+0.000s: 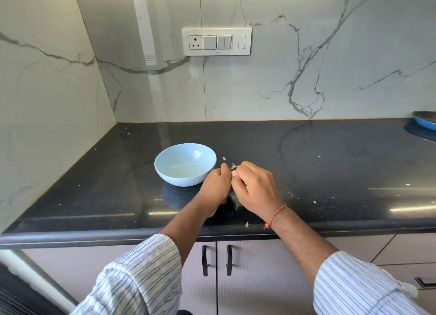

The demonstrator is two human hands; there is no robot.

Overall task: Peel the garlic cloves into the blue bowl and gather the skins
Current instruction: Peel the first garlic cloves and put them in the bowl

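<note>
- Two striped sleeves (141, 274), rolled back, reach in from the bottom edge over grey cabinet doors with black handles (204, 260).
- A scrap of garlic skin (246, 224) lies at the rounded front edge of the black counter (330, 163), just inside the right wrist, which wears a red thread (276, 216).
- The left hand (215, 188) and the right hand (256, 188) meet above the counter, fingers curled and fingertips pressed together around a garlic clove (234, 173); only a small pale part of it shows between them.
- A flake of skin (233, 166) sticks up at the right hand's fingertips, and another bit of skin (224, 158) lies on the counter just beyond.
- The blue bowl (185, 164) stands on the counter just left of the hands, touching neither; whether any cloves lie inside I cannot tell.
- Small pale specks are scattered across the counter.
- A blue pan (425, 122) sits at the far right edge.
- On the marble wall behind hangs a white switch plate (216, 41).
</note>
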